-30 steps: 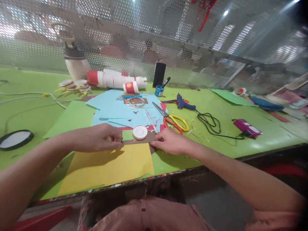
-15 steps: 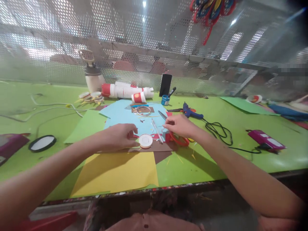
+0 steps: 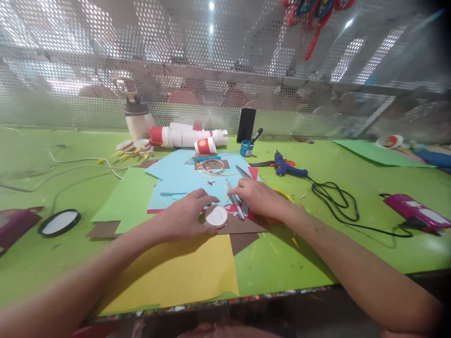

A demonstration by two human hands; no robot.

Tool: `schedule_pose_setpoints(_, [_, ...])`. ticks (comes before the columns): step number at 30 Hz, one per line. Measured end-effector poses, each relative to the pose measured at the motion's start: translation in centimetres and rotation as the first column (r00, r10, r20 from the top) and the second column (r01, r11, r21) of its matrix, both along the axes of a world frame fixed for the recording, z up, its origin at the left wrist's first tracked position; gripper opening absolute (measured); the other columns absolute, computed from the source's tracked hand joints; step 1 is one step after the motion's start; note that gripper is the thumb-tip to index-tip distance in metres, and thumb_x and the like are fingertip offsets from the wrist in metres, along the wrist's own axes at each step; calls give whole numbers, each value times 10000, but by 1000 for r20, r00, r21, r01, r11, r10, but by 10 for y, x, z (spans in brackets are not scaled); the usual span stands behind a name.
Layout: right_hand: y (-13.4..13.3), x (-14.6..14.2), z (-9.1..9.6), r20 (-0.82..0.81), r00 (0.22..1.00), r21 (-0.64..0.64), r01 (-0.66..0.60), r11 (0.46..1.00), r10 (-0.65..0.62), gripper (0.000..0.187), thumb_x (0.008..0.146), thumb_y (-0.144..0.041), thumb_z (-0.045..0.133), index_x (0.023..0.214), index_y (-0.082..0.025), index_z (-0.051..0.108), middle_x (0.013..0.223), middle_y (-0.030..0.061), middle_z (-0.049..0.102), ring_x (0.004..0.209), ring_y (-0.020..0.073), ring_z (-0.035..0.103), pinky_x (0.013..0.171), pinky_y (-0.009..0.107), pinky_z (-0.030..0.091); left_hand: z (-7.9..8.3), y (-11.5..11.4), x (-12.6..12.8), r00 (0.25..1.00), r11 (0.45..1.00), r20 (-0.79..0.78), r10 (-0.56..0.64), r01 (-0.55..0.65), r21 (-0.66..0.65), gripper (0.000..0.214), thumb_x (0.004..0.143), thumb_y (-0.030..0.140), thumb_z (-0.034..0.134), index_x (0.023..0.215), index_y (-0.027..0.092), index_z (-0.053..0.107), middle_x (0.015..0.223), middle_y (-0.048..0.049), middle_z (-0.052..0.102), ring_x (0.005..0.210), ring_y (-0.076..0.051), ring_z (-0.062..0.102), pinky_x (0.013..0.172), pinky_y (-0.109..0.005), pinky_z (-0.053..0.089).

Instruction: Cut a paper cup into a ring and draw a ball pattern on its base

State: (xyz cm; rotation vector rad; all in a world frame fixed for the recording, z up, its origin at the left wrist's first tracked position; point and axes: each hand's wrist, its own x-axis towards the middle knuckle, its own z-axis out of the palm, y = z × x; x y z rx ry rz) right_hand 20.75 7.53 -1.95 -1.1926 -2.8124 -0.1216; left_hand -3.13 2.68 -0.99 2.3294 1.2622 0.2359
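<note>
My left hand (image 3: 192, 212) curls around the left side of a small round white disc (image 3: 216, 216) with a pale brown edge, fingers above it and thumb below. To its right, a clear white pen (image 3: 235, 199) lies slantwise on light blue paper (image 3: 176, 185). My right hand (image 3: 255, 193) has its fingertips closed together at the pen's side. Grey scissor blades (image 3: 243, 172) poke out above the right hand; the handles are mostly hidden under it. Brown card (image 3: 246, 226) and scraps of red paper lie beneath.
Yellow paper (image 3: 176, 272) lies at the front edge. Behind stand a white and red tube of cups (image 3: 190, 137), a blue jar (image 3: 246, 149) and a phone (image 3: 245, 125). A blue glue gun (image 3: 287, 166) trails a black cable (image 3: 333, 202) on the right; a black-rimmed disc (image 3: 59, 223) lies left.
My left hand has come in around the white disc. My right hand has moved onto the pen and now covers the red scissor handles. The view has shifted slightly.
</note>
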Motion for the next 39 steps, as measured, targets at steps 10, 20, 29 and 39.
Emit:
schedule_pose_setpoints(10, [5,-6,-13,-63,997,125,-43,991,51,192,875,-28,488,897,-146,637,849,95,609,836,219,525,652,297,354,-8,-7,5,994,994,91,67,-75,86,335,748,390,642,1021,200,608,1001,-57,546,875,-220,535,756,-358,437])
schedule_pose_setpoints(20, [-4,19,12,-629,749,45,304,952,-210,24,856,-187,536,857,-166,548,713,27,616,600,150,564,558,264,426,-13,-13,5,989,987,128,71,-88,132,262,792,380,635,986,208,595,976,-38,554,882,-217,526,735,-351,424])
schedule_pose_setpoints(29, [-48,-13,3,-702,355,-700,-500,510,-617,173,947,-312,518,929,-171,617,708,20,650,624,125,576,596,262,477,-15,-14,5,988,983,147,40,-65,171,180,825,340,613,948,209,596,898,-18,529,832,-197,508,721,-348,415])
schedule_pose_setpoints(39, [-51,-17,-6,-694,305,-720,-304,623,-653,216,885,-337,644,745,-190,569,489,-87,436,449,48,348,423,185,270,-19,-13,3,989,983,140,44,-68,170,206,824,337,616,983,210,586,920,-25,534,839,-202,505,715,-353,414])
